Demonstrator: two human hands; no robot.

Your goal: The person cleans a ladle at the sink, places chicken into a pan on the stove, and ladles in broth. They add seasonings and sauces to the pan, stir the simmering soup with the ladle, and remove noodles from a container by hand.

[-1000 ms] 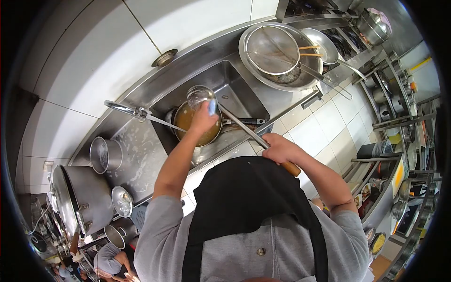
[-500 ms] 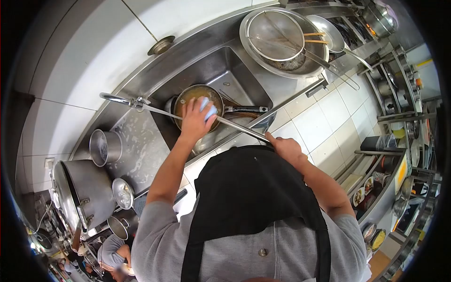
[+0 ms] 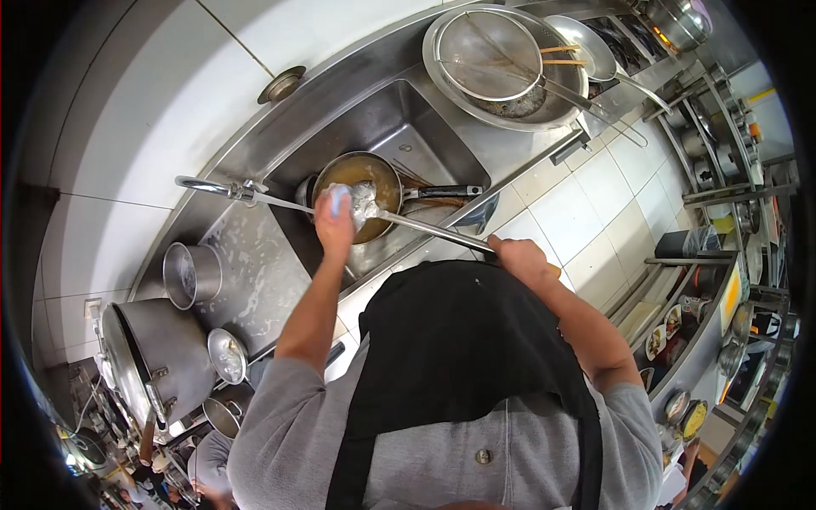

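White wall tiles point(image 3: 110, 127) rise behind the steel sink point(image 3: 429, 144), where a black-handled pan point(image 3: 340, 170) holds cloudy brown liquid. Your ladle point(image 3: 433, 231) slants over it, its rounded head wet, pale and glinting inside the rim, its long shaft smooth and silvery. Your right hand point(image 3: 523, 262) has its fingers clamped around the shaft; your left hand's point(image 3: 334, 229) fingers grip a pale blue sponge point(image 3: 338, 200) beside the head. Water runs from the faucet point(image 3: 217, 187).
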